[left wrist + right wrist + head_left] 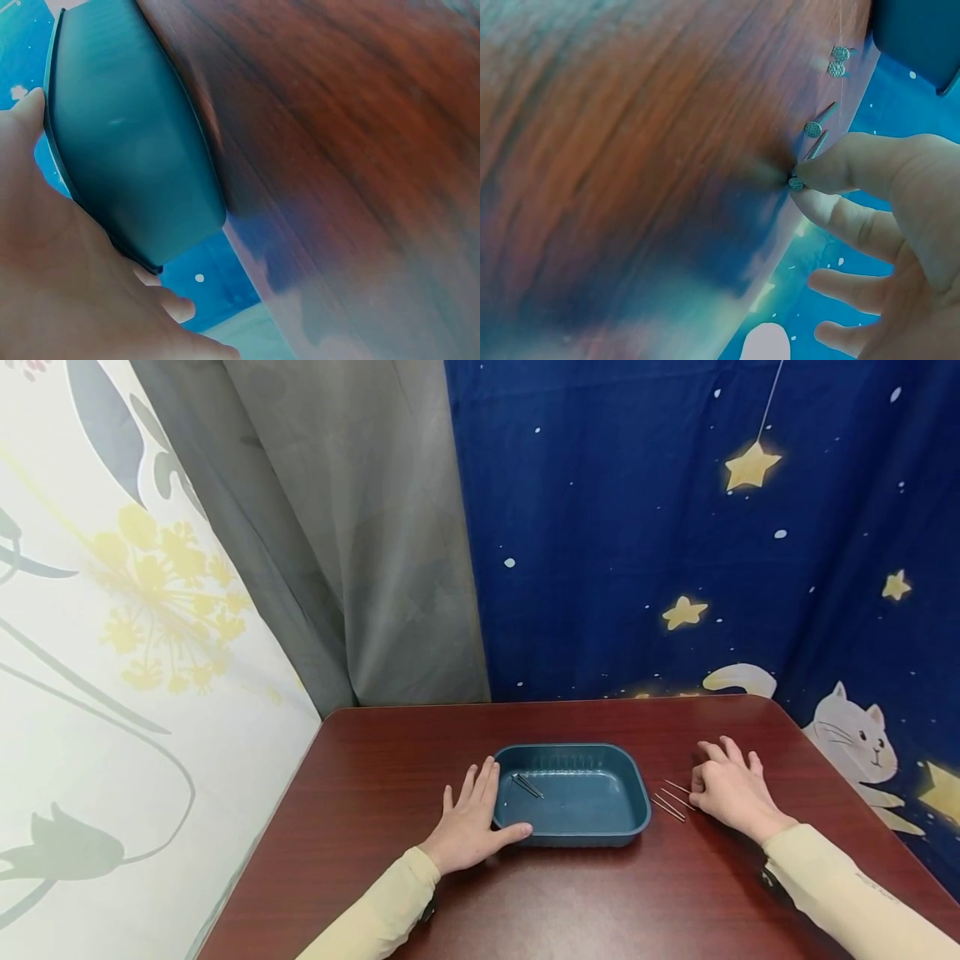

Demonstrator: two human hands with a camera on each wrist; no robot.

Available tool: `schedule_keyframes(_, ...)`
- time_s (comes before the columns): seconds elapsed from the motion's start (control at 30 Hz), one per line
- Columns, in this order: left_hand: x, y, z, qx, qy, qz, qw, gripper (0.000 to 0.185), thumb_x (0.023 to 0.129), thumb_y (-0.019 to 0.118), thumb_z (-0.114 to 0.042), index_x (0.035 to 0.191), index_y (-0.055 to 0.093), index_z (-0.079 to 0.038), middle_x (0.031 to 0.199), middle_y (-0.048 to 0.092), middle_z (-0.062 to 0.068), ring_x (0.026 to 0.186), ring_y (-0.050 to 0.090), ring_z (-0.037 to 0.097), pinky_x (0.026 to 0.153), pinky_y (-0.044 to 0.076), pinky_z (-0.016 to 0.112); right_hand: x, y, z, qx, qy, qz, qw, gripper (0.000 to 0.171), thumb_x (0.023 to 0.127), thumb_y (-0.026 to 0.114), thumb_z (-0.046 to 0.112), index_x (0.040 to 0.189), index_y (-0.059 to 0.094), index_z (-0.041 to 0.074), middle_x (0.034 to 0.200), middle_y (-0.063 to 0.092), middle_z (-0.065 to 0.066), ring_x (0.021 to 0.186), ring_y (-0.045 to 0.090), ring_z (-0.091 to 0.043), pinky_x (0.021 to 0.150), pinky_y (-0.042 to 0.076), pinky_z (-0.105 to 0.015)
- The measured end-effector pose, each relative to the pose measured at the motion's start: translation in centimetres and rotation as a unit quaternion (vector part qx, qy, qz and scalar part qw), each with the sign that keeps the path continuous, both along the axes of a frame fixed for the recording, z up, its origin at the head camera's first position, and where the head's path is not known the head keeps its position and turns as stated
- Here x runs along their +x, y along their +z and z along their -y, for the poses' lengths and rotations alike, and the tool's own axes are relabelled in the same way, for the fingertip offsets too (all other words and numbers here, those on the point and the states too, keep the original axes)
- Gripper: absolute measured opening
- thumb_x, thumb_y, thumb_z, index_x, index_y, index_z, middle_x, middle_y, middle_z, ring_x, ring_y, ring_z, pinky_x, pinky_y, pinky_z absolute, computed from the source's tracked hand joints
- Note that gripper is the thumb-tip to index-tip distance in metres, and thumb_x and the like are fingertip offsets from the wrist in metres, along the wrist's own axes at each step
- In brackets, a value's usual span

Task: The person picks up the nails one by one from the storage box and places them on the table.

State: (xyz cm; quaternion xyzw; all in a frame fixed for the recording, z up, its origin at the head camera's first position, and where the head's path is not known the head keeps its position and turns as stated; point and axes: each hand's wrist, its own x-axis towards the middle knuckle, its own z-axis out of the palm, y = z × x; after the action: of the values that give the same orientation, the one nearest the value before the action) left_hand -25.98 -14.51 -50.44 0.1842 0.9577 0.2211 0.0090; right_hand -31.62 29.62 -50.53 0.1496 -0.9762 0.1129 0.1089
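Head view: several nails [672, 800] lie loose on the dark red wood-grain surface [570, 902], between the tray [572, 794] and the right hand [729, 789]. They are thin, straight, grey metal. Their long axes run roughly parallel, slanting from upper left to lower right; which end carries the head cannot be told here. The right hand rests on the surface with its fingers bent toward the nails, thumb and forefinger at the nearest one. Two more nails [528, 786] lie inside the tray near its left wall, on a similar slant. The tray is dark blue plastic, rectangular with rounded corners, its long axis running left to right. The left hand [471, 820] lies flat against the tray's left wall, fingers straight, thumb along the front corner. No writing is legible.

Left wrist view: the left hand [52, 277] presses on the tray [127, 157] at its outer wall, palm on the rim; the fingers are not closed around it.

Right wrist view: the right hand [885, 225] holds a narrow pinch grip, thumb and forefinger tips closed on the checkered head of one nail [798, 180], whose shank points away from the camera. Other nail heads [838, 61] show the same checkered pattern and lie untouched beyond it, near the tray [919, 34].
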Motion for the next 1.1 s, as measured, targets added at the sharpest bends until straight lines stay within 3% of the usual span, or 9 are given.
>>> schedule_keyframes(0.9, -0.1, 0.0, 0.0, 0.008, -0.001, 0.008, 0.9999, 0.112, 0.086, 0.052, -0.079, 0.163, 0.006, -0.014, 0.169, -0.001, 0.001, 0.154, 0.002, 0.032, 0.110, 0.006, 0.074, 0.7, 0.5, -0.2, -0.004, -0.002, -0.010, 1.000, 0.027, 0.073, 0.081, 0.011, 0.061, 0.062, 0.027, 0.142, 0.043, -0.032, 0.136, 0.021, -0.057, 0.096, 0.011, -0.083)
schedule_keyframes(1.1, -0.1, 1.1, 0.1, 0.034, -0.005, -0.004, 0.9994, 0.106, 0.086, 0.054, -0.078, 0.164, 0.010, -0.020, 0.169, -0.002, 0.004, 0.153, 0.001, 0.034, 0.109, 0.005, 0.075, 0.7, 1.3, -0.1, -0.002, 0.002, -0.019, 1.000, 0.018, 0.074, 0.082, 0.014, 0.070, 0.068, 0.026, 0.143, 0.042, -0.032, 0.136, 0.021, -0.057, 0.096, 0.011, -0.083)
